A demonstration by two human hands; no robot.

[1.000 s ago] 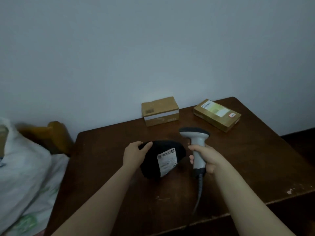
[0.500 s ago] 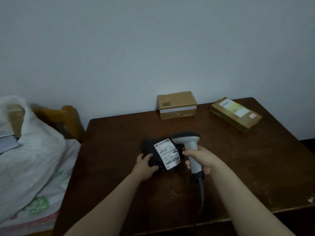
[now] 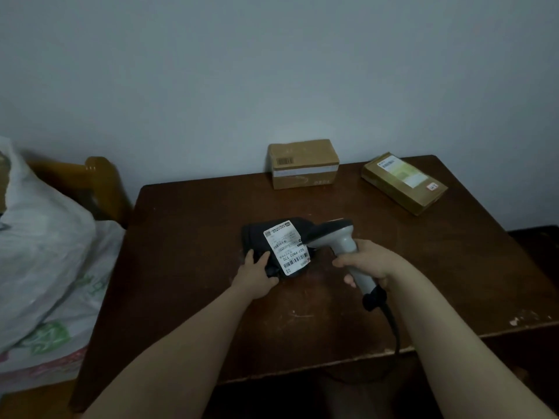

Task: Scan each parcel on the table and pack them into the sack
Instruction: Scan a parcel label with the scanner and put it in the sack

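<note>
white label [image 3: 287, 250] on black parcel [image 3: 255, 238], "507-P802 T70"

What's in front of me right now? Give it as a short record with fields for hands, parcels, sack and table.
left hand: holds the black soft parcel with white label by its near edge
right hand: grips the grey handheld scanner, its head above that parcel
far edge: brown cardboard box; flat tan carton, apart
sack: white plastic sack, left of the dark brown wooden table
</note>
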